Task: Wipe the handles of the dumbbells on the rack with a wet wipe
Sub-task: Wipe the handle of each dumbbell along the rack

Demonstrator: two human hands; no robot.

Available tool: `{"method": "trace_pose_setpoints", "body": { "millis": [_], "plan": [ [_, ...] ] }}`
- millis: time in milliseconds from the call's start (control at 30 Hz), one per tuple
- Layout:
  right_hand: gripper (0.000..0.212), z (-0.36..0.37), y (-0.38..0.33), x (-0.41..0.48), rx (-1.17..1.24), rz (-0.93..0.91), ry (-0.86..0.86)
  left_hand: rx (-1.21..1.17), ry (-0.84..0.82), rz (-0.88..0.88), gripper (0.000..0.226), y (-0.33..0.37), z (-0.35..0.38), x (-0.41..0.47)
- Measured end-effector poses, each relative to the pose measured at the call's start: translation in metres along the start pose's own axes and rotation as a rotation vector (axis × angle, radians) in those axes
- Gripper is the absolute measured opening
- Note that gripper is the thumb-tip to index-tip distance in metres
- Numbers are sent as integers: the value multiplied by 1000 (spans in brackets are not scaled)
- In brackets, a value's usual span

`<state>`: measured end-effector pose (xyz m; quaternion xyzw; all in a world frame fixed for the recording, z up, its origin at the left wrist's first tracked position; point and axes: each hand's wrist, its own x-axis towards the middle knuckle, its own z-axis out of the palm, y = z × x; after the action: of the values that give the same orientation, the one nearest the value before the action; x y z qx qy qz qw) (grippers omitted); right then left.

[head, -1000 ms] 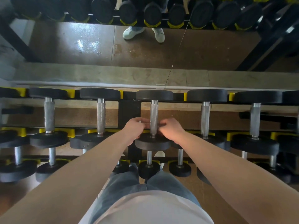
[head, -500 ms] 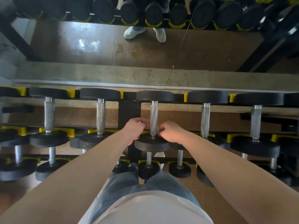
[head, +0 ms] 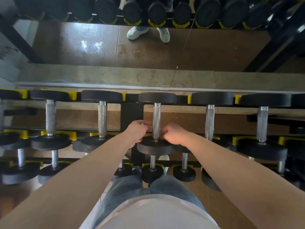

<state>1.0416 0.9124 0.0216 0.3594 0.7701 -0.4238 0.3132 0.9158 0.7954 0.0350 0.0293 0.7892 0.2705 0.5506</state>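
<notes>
1. Black steel forms the rack, fitted with yellow cradles. It carries an upper row of dumbbells side by side. A lower tier of smaller dumbbells sits below, nearer the person.
2. Beyond the rack, a grey ledge meets a mirror. The mirror reflects brown floor, a pair of pale shoes and a further row of dumbbell ends.
3. Both bare forearms reach in from the bottom corners and cover parts of the lower tier. Jeans and a white shirt fill the bottom centre.
4. Task item: the handle of the centre dumbbell in the upper row, just right of the rack's upright post. The neighbouring handles lie apart from it on either side.
5. Orientation: the handle's long axis runs straight away from the person, from the near plate to the far plate.
6. Materials: the handle is a bright knurled metal cylinder with smooth collars at its ends. The plates are matt black round discs.
7. Left grip: a bare hand with its fingers curled in against the left side of the handle's near end.
8. Right grip: a bare hand with its fingers curled in against the right side, so the handle is clamped between the two.
9. Whether a wipe lies under the fingertips cannot be told.
</notes>
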Motion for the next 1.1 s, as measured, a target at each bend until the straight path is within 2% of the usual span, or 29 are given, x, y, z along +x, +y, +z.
{"method": "trace_pose_setpoints", "body": {
  "millis": [33,100,167,233,267,300,367,433,467,500,567,633,733,800,833,967,1033,1100],
  "plan": [
    [19,2,2,0,-7,20,-37,0,-4,2,26,0,0,0],
    [19,0,4,4,149,42,5,-6,-8,1,27,0,0,1],
    [22,-8,1,12,504,55,114,-2,-9,-6,26,-1,0,1],
    [27,-20,-7,22,979,30,147,0,-17,-3,29,-1,0,1],
    [28,-24,-11,27,1105,14,150,3,-21,3,30,-2,0,1],
    [29,-26,-12,31,1080,3,161,7,-23,8,31,-1,0,0],
    [27,-25,-8,32,656,-2,134,6,-17,16,32,-1,1,-2],
    [25,-20,1,27,231,-9,-33,0,-4,22,32,-1,2,-4],
    [22,-18,6,26,158,3,-146,-5,-2,23,32,0,3,-5],
    [19,-17,10,24,144,18,-237,-9,0,23,32,0,3,-5],
    [18,-20,12,25,181,24,-298,-7,7,23,31,1,4,-6],
    [22,-24,10,31,378,29,-213,3,14,23,29,2,5,-7],
    [31,-33,3,41,892,16,-16,8,27,13,29,3,6,-7],
    [35,-35,3,44,989,-6,-1,7,35,8,29,4,7,-8],
    [37,-34,6,43,905,-13,-23,10,39,7,28,4,8,-9],
    [32,-20,18,34,117,-82,-244,19,46,14,25,4,10,-10],
    [30,-18,17,33,45,-102,-272,16,45,12,26,5,11,-10],
    [30,-20,16,35,187,-90,-212,31,52,4,25,6,11,-12]
  ]
}}
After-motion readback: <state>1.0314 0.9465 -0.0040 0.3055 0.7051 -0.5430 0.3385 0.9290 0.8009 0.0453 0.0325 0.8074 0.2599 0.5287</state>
